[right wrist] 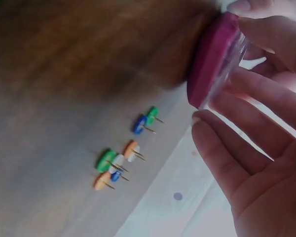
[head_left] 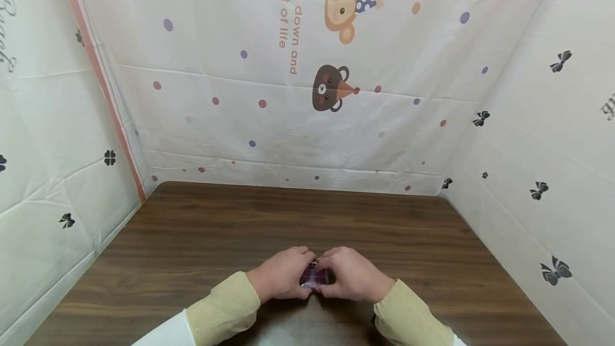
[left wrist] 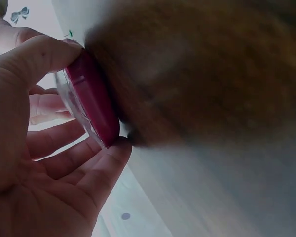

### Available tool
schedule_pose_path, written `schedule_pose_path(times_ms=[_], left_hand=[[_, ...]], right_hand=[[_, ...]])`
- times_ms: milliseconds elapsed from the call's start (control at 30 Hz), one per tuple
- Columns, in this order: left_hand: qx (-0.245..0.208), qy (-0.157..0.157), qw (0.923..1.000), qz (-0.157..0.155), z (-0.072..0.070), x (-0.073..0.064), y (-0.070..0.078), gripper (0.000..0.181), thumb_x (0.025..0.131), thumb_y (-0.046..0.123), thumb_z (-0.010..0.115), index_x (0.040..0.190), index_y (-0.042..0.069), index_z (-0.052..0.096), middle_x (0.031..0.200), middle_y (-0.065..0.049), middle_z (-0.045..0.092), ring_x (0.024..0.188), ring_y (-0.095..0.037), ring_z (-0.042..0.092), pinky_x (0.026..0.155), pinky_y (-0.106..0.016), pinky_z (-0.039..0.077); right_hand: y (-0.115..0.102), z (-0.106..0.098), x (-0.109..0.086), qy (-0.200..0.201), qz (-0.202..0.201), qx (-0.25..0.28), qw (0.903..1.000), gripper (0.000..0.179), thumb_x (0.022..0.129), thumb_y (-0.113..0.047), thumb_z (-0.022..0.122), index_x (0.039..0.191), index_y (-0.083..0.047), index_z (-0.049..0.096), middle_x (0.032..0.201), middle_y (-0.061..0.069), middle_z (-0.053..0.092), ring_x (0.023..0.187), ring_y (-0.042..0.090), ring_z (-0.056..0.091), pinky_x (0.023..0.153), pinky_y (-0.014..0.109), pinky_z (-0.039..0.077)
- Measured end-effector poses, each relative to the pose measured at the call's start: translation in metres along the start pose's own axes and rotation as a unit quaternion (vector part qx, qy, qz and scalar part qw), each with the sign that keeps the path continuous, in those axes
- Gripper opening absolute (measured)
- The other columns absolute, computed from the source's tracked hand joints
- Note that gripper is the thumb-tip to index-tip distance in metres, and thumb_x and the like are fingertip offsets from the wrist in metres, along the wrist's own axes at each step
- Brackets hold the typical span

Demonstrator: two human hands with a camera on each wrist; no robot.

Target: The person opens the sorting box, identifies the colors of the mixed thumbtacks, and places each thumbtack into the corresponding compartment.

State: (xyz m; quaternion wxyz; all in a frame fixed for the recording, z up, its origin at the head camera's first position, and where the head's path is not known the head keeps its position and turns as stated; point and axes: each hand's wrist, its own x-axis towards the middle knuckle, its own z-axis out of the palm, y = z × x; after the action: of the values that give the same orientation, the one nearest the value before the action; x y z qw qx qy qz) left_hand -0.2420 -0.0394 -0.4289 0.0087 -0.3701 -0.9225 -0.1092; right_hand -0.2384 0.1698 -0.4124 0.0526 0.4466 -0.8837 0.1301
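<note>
Between both hands, low in the middle of the head view, is a small flat box [head_left: 314,277]. Its base is magenta and a clear plastic cover shows on one face, as the left wrist view has it [left wrist: 94,101]. My left hand [head_left: 283,276] pinches one side, thumb at one corner and a fingertip at the other. On the opposite side my right hand [head_left: 354,276] holds the box [right wrist: 212,59] the same way. Several thumbtacks [right wrist: 107,161] in green, blue, orange and white lie on the tabletop, points showing, in the right wrist view. The hands partly cover the box.
The dark wood-grain table [head_left: 230,223] stretches out beyond the hands. Behind it hangs a white printed curtain [head_left: 269,127], with similar white sheets at the left [head_left: 43,138] and right [head_left: 552,138] along the table's sides.
</note>
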Motion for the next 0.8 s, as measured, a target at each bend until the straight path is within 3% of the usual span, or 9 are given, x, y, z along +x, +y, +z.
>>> schedule_pose_path(times_ms=[133,400,800], left_hand=[[-0.05,0.002,0.9987,-0.005,0.001,0.003,-0.004,0.056,0.076,0.034,0.088,0.122,0.012,0.066,0.108,0.004,0.065,0.097,-0.006,0.059,0.088,-0.024,0.053],[-0.13,-0.001,0.991,-0.034,0.001,0.007,-0.011,0.064,0.07,0.032,0.095,0.122,0.01,0.066,0.115,0.001,0.067,0.108,-0.013,0.06,0.099,-0.033,0.05],[-0.195,-0.01,0.9789,-0.06,-0.006,0.006,-0.01,0.07,0.062,0.029,0.1,0.119,0.009,0.063,0.111,0.0,0.066,0.1,-0.012,0.06,0.092,-0.031,0.052]], right_hand=[[0.005,-0.005,0.003,-0.013,0.005,0.063,0.9979,0.013,0.085,-0.025,0.082,0.095,-0.017,0.078,0.086,-0.009,0.073,0.073,0.004,0.065,0.068,0.011,0.048],[0.02,-0.014,0.004,-0.052,0.065,0.174,0.9812,0.015,0.093,-0.023,0.076,0.106,-0.017,0.081,0.097,-0.012,0.078,0.082,-0.004,0.065,0.074,0.022,0.058],[0.034,-0.009,0.004,-0.014,0.097,0.236,0.9668,0.028,0.103,-0.032,0.063,0.112,-0.012,0.08,0.105,0.001,0.08,0.094,0.002,0.07,0.086,0.023,0.056]])
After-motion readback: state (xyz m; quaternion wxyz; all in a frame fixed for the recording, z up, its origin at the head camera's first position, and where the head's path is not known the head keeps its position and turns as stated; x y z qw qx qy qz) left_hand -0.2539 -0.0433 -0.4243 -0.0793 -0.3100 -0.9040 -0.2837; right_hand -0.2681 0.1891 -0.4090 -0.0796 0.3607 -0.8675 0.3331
